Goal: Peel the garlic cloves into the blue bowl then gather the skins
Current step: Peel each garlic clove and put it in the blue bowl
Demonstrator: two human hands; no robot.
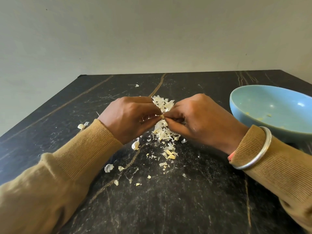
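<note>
My left hand [130, 118] and my right hand [195, 120] meet over the middle of the dark marble table, both pinching one small garlic clove [162, 116] between fingertips and thumbs. A pile of white garlic skins [164, 132] lies right under and behind the hands. The blue bowl [263, 105] stands to the right, beyond my right wrist, with a few yellowish bits inside. Unpeeled cloves lie loose on the table: one [135, 145] below my left hand, one [81, 126] by my left sleeve, one [108, 168] nearer to me.
Small skin flakes [167, 155] are scattered over the table [185, 200] toward me, and one flake [137, 85] lies far back. A pale wall rises behind the table's far edge. A silver bangle [256, 152] sits on my right sleeve.
</note>
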